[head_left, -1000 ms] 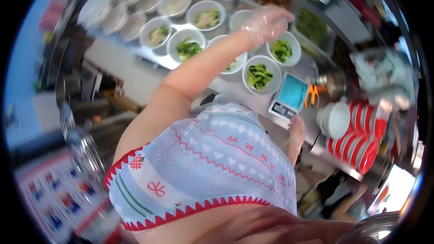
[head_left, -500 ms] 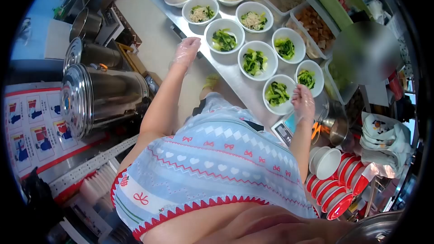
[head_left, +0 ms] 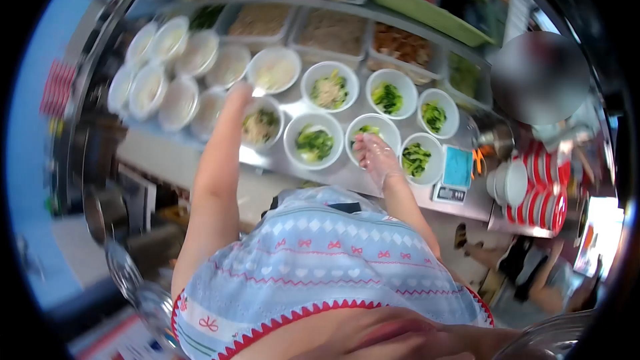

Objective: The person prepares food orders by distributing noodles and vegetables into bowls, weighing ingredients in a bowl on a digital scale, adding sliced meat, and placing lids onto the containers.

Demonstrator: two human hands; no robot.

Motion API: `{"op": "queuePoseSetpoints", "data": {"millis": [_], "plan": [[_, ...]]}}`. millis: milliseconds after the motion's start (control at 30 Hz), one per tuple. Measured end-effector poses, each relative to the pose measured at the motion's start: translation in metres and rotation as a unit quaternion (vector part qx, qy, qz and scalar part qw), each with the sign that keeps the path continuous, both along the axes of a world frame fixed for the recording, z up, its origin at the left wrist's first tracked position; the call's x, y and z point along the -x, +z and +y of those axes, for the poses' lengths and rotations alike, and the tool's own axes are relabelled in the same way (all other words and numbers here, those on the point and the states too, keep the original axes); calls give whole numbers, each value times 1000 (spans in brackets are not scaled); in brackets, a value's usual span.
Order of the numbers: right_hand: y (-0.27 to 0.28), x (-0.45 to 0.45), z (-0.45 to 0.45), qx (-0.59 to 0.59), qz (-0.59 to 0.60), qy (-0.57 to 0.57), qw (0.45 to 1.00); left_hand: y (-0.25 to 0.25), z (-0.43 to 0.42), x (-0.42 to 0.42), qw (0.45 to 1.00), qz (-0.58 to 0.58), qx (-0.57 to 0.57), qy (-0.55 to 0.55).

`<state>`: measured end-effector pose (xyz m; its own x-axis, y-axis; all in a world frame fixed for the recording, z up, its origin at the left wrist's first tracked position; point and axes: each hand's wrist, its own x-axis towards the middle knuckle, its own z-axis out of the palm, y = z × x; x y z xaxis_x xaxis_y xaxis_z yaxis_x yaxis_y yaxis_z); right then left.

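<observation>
From my remote seat I see round white bowls, with no long axis, in rows along a desk (head_left: 340, 177). A bowl of greens (head_left: 391, 134) lies directly beyond my right hand (head_left: 377, 158), the nearer one; its gloved, bent fingers cover the bowl's near side and hide some of the leaves. I cannot tell whether they pinch or touch anything. My left hand (head_left: 241, 92) is well apart, overlapping the left edge of a bowl with pale topping (head_left: 279, 122); it is blurred, so whether its fingers are apart or together I cannot tell.
</observation>
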<state>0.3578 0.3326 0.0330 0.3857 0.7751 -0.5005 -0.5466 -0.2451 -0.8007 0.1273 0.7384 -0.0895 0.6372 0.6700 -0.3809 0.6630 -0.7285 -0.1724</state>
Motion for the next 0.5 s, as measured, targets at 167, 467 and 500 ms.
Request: {"op": "queuePoseSetpoints", "data": {"millis": [167,467,500], "plan": [[6,-2,-28,79,-3,-115,990,-15,27,0,971,-154,129,128],[0,18,-31,114,33,-208,971,-21,19,0,560,-517,415,497],[2,21,-28,112,31,-189,975,-49,33,12,676,-530,364,362]]}}
